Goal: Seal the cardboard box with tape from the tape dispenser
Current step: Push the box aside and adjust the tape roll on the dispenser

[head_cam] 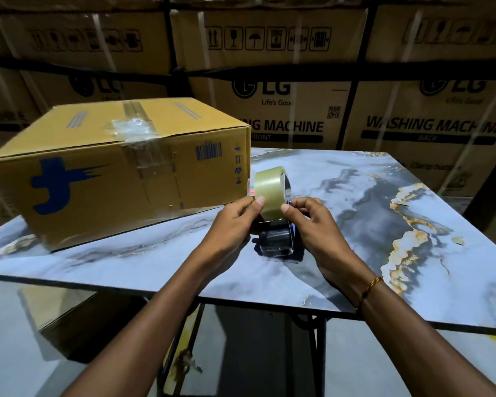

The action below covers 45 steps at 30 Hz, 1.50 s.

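Observation:
A closed yellow cardboard box (pixel 109 170) with a blue logo sits on the left of the marble-patterned table (pixel 355 224); old clear tape crosses its top seam and runs down its front. Right of the box, the tape dispenser (pixel 278 242) stands on the table, with a clear tape roll (pixel 269 187) on top and a dark handle below. My left hand (pixel 232 224) pinches the roll's left edge with thumb and fingers. My right hand (pixel 307 222) pinches the roll's right side and the dispenser frame. Both hands hide the dispenser's middle.
Large washing machine cartons (pixel 298 110) are stacked as a wall behind the table. The table's near edge (pixel 184 293) runs across under my forearms, with a metal stand (pixel 318 353) and the floor below. Bare tabletop extends to the right of the dispenser.

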Available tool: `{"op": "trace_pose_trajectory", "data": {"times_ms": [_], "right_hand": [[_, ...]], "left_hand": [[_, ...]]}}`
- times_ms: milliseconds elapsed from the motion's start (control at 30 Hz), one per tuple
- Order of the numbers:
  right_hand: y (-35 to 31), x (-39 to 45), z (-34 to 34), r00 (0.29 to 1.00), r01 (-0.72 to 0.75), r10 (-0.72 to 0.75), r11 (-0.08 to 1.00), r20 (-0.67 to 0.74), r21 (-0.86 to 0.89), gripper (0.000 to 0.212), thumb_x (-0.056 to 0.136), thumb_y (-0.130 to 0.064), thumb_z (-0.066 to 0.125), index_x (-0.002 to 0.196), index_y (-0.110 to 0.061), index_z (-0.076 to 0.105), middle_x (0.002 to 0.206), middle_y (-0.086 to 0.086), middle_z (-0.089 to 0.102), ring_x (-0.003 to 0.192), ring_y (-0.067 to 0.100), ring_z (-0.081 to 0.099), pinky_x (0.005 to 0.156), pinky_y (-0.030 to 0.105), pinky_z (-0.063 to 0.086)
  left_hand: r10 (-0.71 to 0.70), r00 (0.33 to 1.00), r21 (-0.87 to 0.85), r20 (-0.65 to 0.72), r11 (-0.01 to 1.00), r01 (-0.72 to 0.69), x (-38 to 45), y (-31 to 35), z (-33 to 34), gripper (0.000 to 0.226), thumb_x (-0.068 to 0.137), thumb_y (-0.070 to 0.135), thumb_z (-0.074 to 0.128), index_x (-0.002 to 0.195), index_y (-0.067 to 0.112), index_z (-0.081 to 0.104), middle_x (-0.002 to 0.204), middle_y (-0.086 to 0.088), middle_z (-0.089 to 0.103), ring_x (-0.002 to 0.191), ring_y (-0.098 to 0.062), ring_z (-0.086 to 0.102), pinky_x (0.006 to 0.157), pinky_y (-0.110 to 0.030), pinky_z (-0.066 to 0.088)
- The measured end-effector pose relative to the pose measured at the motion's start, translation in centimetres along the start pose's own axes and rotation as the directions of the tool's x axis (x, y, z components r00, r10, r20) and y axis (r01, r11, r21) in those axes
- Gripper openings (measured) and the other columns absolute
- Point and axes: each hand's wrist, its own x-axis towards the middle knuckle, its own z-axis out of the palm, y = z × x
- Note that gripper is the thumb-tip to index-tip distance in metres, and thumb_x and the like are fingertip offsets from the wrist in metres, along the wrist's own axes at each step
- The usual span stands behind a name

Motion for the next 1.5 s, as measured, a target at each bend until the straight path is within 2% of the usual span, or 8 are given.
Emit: {"op": "trace_pose_trajectory", "data": {"times_ms": [200,333,433,667,867,1067,1300,1500], "right_hand": [[-1.1,1.2,-1.0,0.996,-0.038,0.035,0.999,-0.088,-0.034,0.031,0.077,-0.051,0.074,0.088,-0.022,0.070,0.114,0.001,0.066,0.112,0.019,0.066,0.102,0.050,0.051],[-2.1,1.7,-1.9,0.993,-0.020,0.010,0.996,-0.118,-0.082,0.015,0.086,-0.027,0.078,0.082,-0.015,0.069,0.106,0.000,0.061,0.106,0.012,0.063,0.092,0.025,0.047],[-2.8,2.0,-2.8,0.991,-0.052,0.036,0.991,-0.127,-0.124,0.012,0.083,-0.017,0.080,0.080,-0.013,0.069,0.108,0.002,0.059,0.105,0.003,0.061,0.083,0.009,0.043],[-4.9,0.6,-6.6,0.985,-0.154,0.120,0.936,-0.125,-0.318,0.014,0.079,-0.015,0.084,0.083,-0.013,0.071,0.124,0.001,0.048,0.109,-0.014,0.053,0.080,0.001,0.041],[-5.7,1.2,-10.7,0.981,-0.194,0.153,0.813,-0.119,-0.550,0.020,0.075,-0.020,0.087,0.082,-0.017,0.068,0.122,0.001,0.046,0.125,0.026,0.049,0.097,0.038,0.046],[-5.9,2.7,-14.1,0.968,-0.241,0.219,0.680,-0.121,-0.692,0.032,0.081,-0.039,0.080,0.093,-0.011,0.069,0.132,0.004,0.046,0.121,0.030,0.043,0.086,0.033,0.038],[-5.2,5.0,-17.3,0.963,-0.265,0.213,0.628,-0.166,-0.732,0.031,0.085,-0.036,0.073,0.105,-0.012,0.067,0.135,0.007,0.044,0.121,0.033,0.040,0.085,0.040,0.044],[-4.5,6.6,-19.5,0.956,-0.287,0.230,0.595,-0.182,-0.751,0.031,0.088,-0.033,0.072,0.109,-0.013,0.062,0.137,0.006,0.042,0.122,0.033,0.040,0.087,0.043,0.048]], "left_hand": [[-0.045,0.998,-0.108,0.032,0.993,0.048,3.8,0.3,0.0,0.028,0.104,0.034,0.051,0.112,0.010,0.062,0.096,-0.030,0.063,0.077,-0.029,0.061,0.052,-0.023,0.051],[0.019,1.000,-0.062,-0.017,0.998,-0.020,6.0,0.7,0.1,0.038,0.102,0.028,0.055,0.140,0.031,0.051,0.112,-0.008,0.059,0.080,-0.018,0.063,0.053,-0.020,0.055],[0.101,0.995,0.056,-0.012,0.993,-0.101,7.0,0.7,0.1,0.035,0.101,0.026,0.056,0.137,0.030,0.058,0.134,0.004,0.051,0.112,-0.011,0.062,0.068,-0.019,0.058],[0.072,0.997,0.166,0.021,0.983,-0.074,6.9,0.8,2.9,0.031,0.098,0.019,0.063,0.128,0.030,0.064,0.136,0.015,0.056,0.127,-0.009,0.054,0.097,-0.021,0.049],[-0.078,0.993,0.307,0.085,0.951,0.049,7.9,2.1,5.8,0.030,0.093,0.008,0.067,0.121,0.012,0.071,0.119,0.002,0.063,0.101,0.010,0.060,0.085,-0.008,0.046],[-0.372,0.923,0.153,0.097,0.922,0.355,9.6,3.5,10.3,0.026,0.093,0.013,0.067,0.117,0.019,0.071,0.117,0.001,0.068,0.095,-0.011,0.067,0.074,-0.022,0.052],[-0.408,0.904,0.174,0.126,0.907,0.384,12.6,4.3,14.9,0.041,0.095,0.009,0.064,0.136,0.014,0.059,0.137,-0.004,0.061,0.112,-0.021,0.067,0.073,-0.014,0.052],[-0.403,0.904,0.225,0.140,0.902,0.368,14.7,4.6,16.8,0.044,0.095,0.004,0.063,0.139,0.011,0.057,0.135,-0.006,0.063,0.102,-0.013,0.066,0.069,-0.009,0.053]]}}
